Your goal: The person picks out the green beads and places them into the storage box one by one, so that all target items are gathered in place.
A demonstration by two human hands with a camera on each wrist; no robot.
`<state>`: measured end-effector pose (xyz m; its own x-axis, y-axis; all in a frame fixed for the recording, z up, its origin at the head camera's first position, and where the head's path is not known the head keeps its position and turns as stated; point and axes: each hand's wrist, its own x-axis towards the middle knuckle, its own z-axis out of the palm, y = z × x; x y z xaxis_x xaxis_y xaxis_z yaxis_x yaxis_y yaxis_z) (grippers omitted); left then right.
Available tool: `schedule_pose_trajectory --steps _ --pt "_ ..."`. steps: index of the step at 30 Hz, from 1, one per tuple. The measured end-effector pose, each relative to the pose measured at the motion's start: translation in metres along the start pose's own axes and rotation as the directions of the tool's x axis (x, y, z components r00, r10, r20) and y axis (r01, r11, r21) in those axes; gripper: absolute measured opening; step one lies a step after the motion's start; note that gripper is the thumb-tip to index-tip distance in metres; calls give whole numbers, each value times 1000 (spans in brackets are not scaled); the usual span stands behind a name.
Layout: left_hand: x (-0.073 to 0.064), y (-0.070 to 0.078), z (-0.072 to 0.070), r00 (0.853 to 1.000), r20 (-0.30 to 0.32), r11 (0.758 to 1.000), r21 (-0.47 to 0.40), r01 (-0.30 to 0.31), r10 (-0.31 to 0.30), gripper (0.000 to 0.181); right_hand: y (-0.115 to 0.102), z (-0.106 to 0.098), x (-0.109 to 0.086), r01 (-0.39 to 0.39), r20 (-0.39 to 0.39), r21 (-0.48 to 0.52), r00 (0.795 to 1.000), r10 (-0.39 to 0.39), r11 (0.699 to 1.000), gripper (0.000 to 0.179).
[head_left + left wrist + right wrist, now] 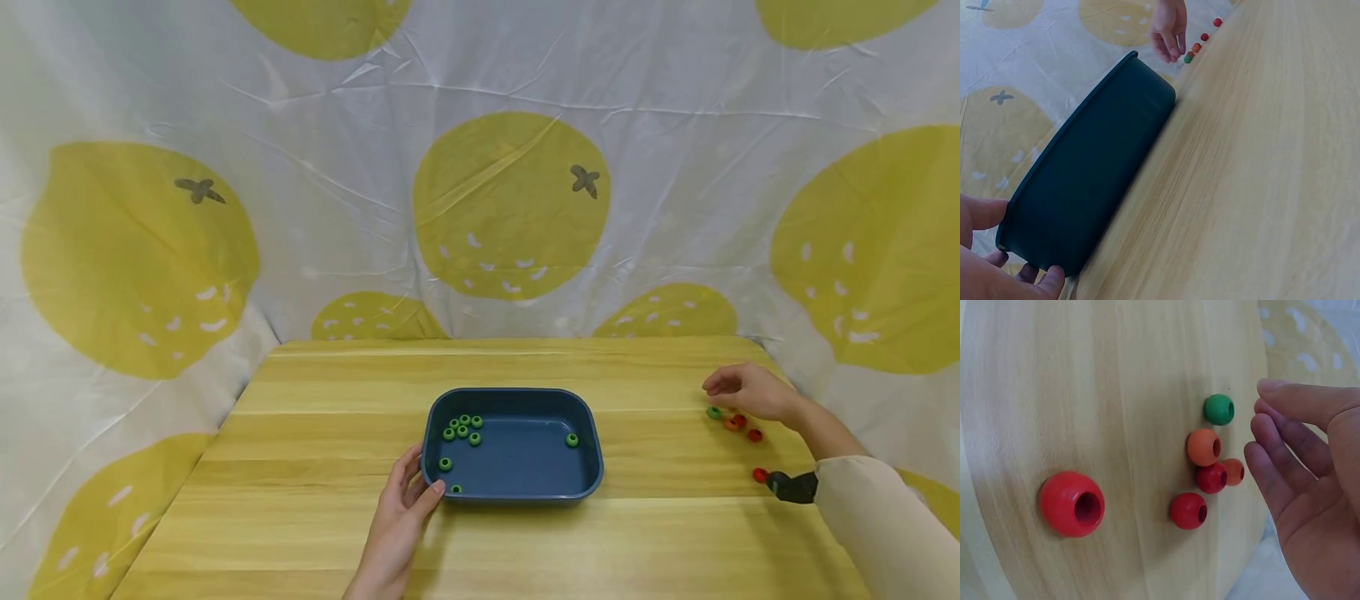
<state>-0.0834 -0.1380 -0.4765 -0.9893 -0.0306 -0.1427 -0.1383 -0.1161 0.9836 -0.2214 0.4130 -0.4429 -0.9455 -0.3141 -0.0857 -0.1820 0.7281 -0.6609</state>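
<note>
A dark blue rectangular plastic tub (517, 497) stands on the table, with several green beads (462, 432) mostly toward its left side and one green bead (572, 440) near its right wall. My left hand (401, 517) grips the tub's front left corner, thumb at the rim and fingers along the outside. Over on the right, my right hand (753, 392) hovers by the loose beads, its fingers lightly bent and nothing between them. Closest to its fingertips lies a green bead (1219, 409), then an orange bead (1204, 447) and a red bead (1189, 510).
Another orange bead (1234, 472) lies partly behind a red bead (1211, 478). Apart from the cluster, nearer the person, is one more red bead (1072, 504). A curtain (675, 192) printed with yellow fruit hangs behind the wooden table (315, 400).
</note>
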Motion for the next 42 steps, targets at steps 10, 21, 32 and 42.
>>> schedule_pose_trajectory --steps 10,21,32,42 --pt "1 2 0 1000 -4 1000 4 12 -12 68 11 2 -6 -40 3 11 999 40 999 28" --pt "1 3 -1 1000 -7 1000 9 22 -22 68 11 12 -5 -27 -29 -53 999 26 998 25" --pt "1 2 0 1000 -2 1000 9 16 -16 68 4 13 -2 -9 -44 -103 999 5 995 22" --pt "0 1 0 1000 -1 1000 9 16 -16 68 -22 11 12 54 -20 -100 998 -56 993 20"
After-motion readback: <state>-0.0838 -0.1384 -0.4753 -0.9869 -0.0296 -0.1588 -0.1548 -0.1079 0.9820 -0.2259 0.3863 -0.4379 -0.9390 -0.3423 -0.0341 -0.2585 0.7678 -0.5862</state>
